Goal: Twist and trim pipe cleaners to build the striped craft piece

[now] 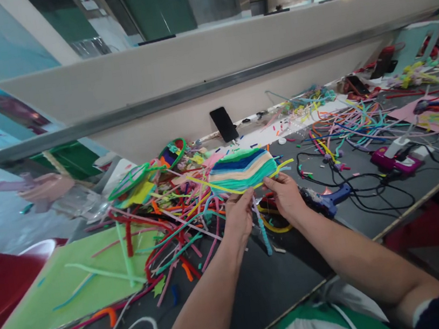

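A striped fan-like piece [240,171] in green, blue, cream and turquoise is held up over the dark table. My left hand [242,210] pinches its lower edge, where a yellow pipe cleaner [285,164] runs along the rim and sticks out at both sides. Close beside it, my right hand [284,192] pinches the same edge with thumb and finger. A turquoise wrapped stick [264,234] hangs down below the piece, between my hands. Behind my right wrist lie yellow-handled scissors [275,225], partly hidden.
Loose pipe cleaners [172,236] are heaped at the left beside a green sheet [88,275]. A blue glue gun [330,199], black cables and a magenta power strip [396,160] lie at the right. A phone [223,124] leans on the partition behind.
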`<state>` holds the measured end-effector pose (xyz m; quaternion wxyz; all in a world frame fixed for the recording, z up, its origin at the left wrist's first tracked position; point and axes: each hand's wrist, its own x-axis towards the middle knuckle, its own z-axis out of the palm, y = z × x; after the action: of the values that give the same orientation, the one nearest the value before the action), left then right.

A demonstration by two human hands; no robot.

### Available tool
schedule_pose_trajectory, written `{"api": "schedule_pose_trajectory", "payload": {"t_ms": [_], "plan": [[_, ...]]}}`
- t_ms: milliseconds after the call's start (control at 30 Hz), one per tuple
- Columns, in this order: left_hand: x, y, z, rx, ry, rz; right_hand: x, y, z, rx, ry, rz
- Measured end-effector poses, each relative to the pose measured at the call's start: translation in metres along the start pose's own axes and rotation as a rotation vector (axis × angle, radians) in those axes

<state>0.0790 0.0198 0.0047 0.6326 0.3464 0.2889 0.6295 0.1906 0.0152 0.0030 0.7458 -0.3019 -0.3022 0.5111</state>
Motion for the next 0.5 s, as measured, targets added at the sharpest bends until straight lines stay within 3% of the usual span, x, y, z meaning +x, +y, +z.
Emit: {"api": "schedule_pose_trajectory", "payload": {"t_ms": [167, 333, 500], "plan": [[0.0007, 0.0005, -0.0005, 0.003, -0.016, -0.029, -0.0008, -0.0018, 0.0007, 0.018, -0.022, 0.013], [0.0004, 0.0024, 0.0001, 0.041, 0.063, -0.067, -0.0002, -0.0026, 0.0004, -0.009, -0.069, 0.03], [0.0033, 0.0048, -0.0012, 0.002, 0.13, -0.042, 0.0026, -0.0063, -0.0014, -0.055, -0.054, -0.075]]}}
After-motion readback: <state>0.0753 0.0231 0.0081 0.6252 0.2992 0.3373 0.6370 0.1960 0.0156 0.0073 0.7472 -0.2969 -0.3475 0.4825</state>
